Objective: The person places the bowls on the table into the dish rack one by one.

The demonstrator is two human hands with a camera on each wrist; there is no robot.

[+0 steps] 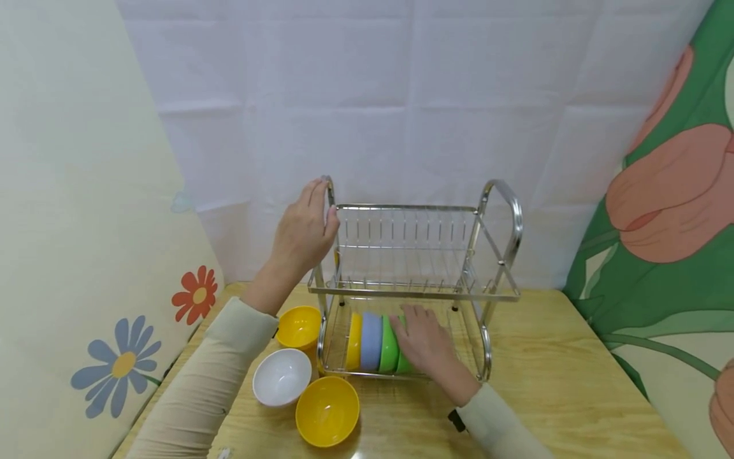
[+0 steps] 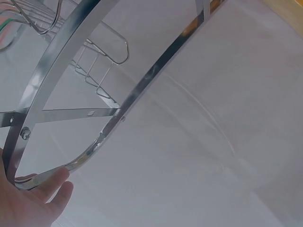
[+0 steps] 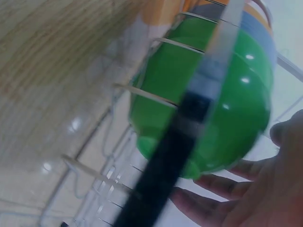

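A two-tier metal dish rack (image 1: 395, 295) stands on the wooden table. My left hand (image 1: 306, 226) holds the curved top of its left side frame, and in the left wrist view the fingers (image 2: 57, 187) lie against the bent metal bar (image 2: 42, 178). On the lower tier a yellow bowl (image 1: 353, 341), a blue bowl (image 1: 371, 342) and green bowls (image 1: 389, 347) stand on edge in a row. My right hand (image 1: 427, 341) is at the right end of this row. Its fingers (image 3: 222, 187) reach the outermost green bowl (image 3: 227, 118) near the foot, with the thumb apart from it.
Left of the rack, a yellow bowl (image 1: 299, 325), a white bowl (image 1: 282, 377) and another yellow bowl (image 1: 328, 412) sit upright on the table (image 1: 550, 382). A white cloth (image 1: 373, 95) hangs behind, with flowered panels on both sides.
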